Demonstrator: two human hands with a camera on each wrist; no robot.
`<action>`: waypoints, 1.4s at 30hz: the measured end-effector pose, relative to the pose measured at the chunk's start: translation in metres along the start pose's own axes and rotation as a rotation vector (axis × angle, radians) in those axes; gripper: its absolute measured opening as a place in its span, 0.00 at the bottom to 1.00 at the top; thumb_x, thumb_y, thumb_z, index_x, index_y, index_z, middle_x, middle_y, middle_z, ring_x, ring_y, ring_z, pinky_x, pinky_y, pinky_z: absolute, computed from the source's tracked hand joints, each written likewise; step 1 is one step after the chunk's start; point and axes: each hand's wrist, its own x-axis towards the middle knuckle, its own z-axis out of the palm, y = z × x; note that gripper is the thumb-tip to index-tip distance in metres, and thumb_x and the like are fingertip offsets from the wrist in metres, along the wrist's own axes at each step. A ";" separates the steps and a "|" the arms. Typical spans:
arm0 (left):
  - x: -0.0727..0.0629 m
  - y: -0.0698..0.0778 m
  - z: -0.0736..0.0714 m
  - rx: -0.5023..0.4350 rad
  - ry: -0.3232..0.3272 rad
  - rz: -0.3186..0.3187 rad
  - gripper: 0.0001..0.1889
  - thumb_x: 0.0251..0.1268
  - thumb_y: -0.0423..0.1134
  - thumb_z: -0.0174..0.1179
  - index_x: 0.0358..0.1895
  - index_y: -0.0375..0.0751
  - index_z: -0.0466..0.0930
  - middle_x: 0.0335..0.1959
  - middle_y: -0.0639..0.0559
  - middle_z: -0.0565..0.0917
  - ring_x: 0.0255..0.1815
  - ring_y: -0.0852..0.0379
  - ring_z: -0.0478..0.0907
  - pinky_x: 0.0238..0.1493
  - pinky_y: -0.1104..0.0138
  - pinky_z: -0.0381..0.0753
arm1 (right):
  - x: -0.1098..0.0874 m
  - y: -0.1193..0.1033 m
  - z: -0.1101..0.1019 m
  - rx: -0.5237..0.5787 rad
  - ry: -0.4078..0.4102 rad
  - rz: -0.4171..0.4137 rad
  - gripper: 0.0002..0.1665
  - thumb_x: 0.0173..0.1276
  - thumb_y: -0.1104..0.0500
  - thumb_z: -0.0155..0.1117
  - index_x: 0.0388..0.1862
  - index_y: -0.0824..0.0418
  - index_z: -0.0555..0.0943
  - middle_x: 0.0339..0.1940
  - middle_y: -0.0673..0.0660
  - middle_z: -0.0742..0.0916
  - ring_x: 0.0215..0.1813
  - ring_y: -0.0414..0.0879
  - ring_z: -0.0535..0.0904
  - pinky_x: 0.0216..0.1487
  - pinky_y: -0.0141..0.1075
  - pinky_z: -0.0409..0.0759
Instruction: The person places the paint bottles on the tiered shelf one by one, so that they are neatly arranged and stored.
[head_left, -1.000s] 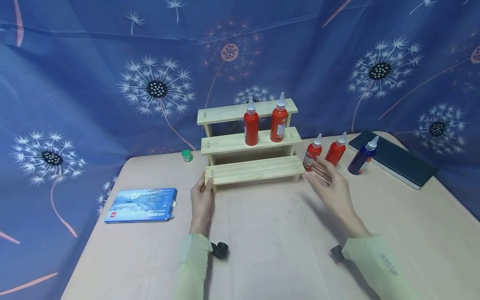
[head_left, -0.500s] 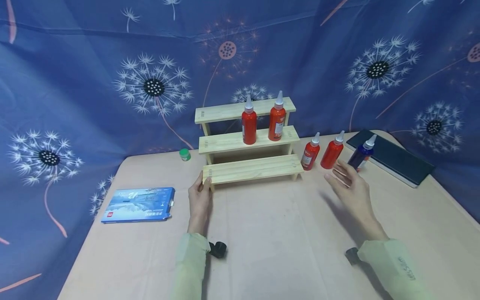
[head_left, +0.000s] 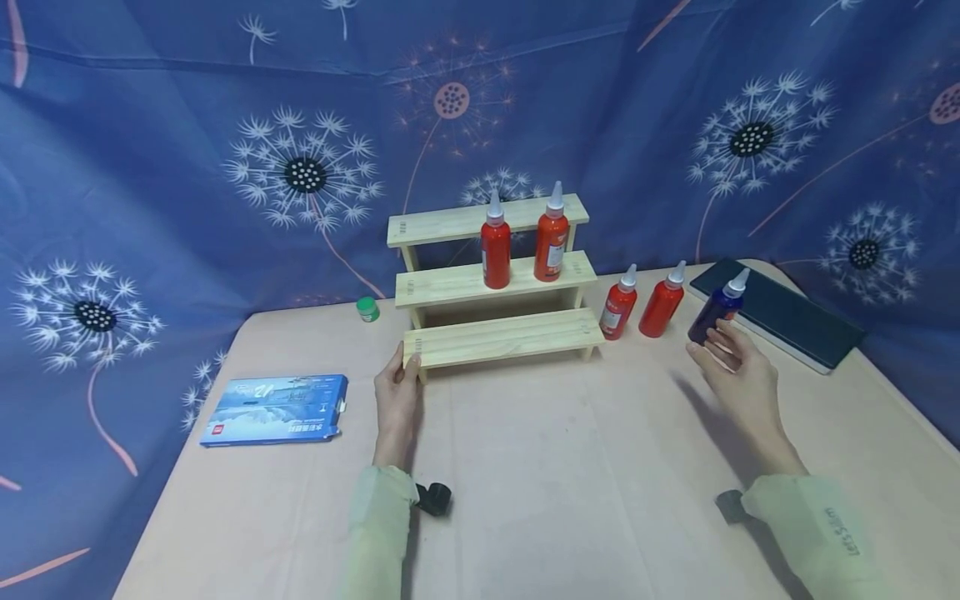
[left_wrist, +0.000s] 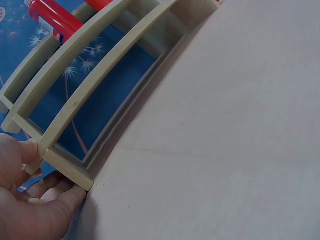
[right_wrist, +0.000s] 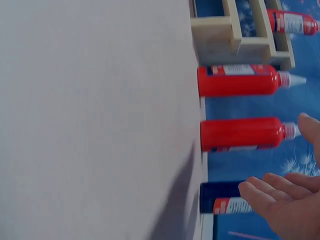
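Observation:
A three-tier wooden shelf (head_left: 501,337) stands at the middle of the table. My left hand (head_left: 395,400) holds its lower left front corner, with thumb and fingers around the end in the left wrist view. Two red squeeze bottles with pointed white caps, the left one (head_left: 496,254) and the right one (head_left: 551,246), stand on the middle tier. To the right of the shelf are two more red bottles (head_left: 618,308) (right_wrist: 240,134) and a dark blue bottle (head_left: 712,315). My right hand (head_left: 742,387) is just in front of the blue bottle, thumb and fingers apart, partly covering it; contact cannot be told.
A dark green book (head_left: 783,312) lies behind the blue bottle at the right. On the left are a flat blue box (head_left: 273,410) and a small green-lidded jar (head_left: 367,309). Blue dandelion-print cloth (head_left: 187,208) hangs behind the table.
My right hand has moved right, from beside the red bottle nearest the shelf, past the other red one, to the blue bottle. The left hand keeps its hold on the shelf.

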 end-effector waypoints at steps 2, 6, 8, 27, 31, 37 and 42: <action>0.000 0.000 0.000 0.017 0.009 -0.002 0.28 0.78 0.38 0.48 0.76 0.42 0.54 0.76 0.42 0.58 0.72 0.49 0.64 0.67 0.66 0.72 | 0.002 0.004 -0.003 -0.002 0.025 -0.004 0.46 0.72 0.41 0.56 0.79 0.60 0.53 0.72 0.67 0.70 0.69 0.65 0.68 0.54 0.20 0.75; 0.000 0.000 0.000 0.051 0.023 -0.008 0.27 0.77 0.39 0.48 0.76 0.44 0.56 0.76 0.44 0.59 0.71 0.50 0.66 0.65 0.68 0.74 | 0.008 0.012 -0.010 0.018 0.076 0.013 0.45 0.73 0.43 0.56 0.78 0.62 0.53 0.72 0.69 0.69 0.69 0.63 0.69 0.45 0.13 0.75; 0.000 0.000 -0.001 0.045 0.026 -0.005 0.27 0.77 0.38 0.48 0.76 0.43 0.56 0.76 0.43 0.59 0.71 0.50 0.66 0.65 0.67 0.74 | 0.012 0.015 -0.012 0.028 0.096 0.033 0.45 0.72 0.43 0.57 0.78 0.62 0.53 0.73 0.68 0.68 0.70 0.61 0.68 0.43 0.11 0.74; 0.002 0.000 -0.005 0.024 0.034 0.012 0.27 0.77 0.37 0.49 0.75 0.42 0.58 0.77 0.43 0.58 0.72 0.49 0.65 0.67 0.65 0.72 | 0.052 0.019 -0.012 0.029 0.078 0.121 0.50 0.71 0.38 0.55 0.80 0.60 0.49 0.76 0.64 0.65 0.72 0.60 0.65 0.70 0.42 0.69; 0.002 0.000 -0.004 0.022 0.044 0.015 0.26 0.77 0.37 0.49 0.75 0.42 0.58 0.76 0.43 0.58 0.72 0.49 0.65 0.67 0.65 0.73 | 0.060 0.020 -0.010 0.052 0.078 0.133 0.49 0.70 0.39 0.56 0.80 0.58 0.49 0.76 0.64 0.64 0.72 0.60 0.65 0.71 0.45 0.67; 0.001 0.000 -0.002 -0.001 0.044 0.012 0.26 0.76 0.36 0.50 0.75 0.41 0.58 0.76 0.41 0.59 0.71 0.48 0.66 0.66 0.66 0.73 | 0.071 0.021 -0.009 0.041 0.069 0.148 0.51 0.69 0.39 0.58 0.80 0.60 0.49 0.77 0.65 0.63 0.72 0.63 0.64 0.70 0.52 0.66; 0.001 0.000 0.000 0.010 0.039 0.008 0.27 0.76 0.36 0.50 0.75 0.41 0.58 0.75 0.41 0.60 0.71 0.47 0.66 0.66 0.64 0.73 | 0.076 0.025 -0.007 0.029 0.054 0.167 0.50 0.69 0.38 0.58 0.79 0.61 0.50 0.76 0.66 0.63 0.71 0.65 0.64 0.70 0.56 0.65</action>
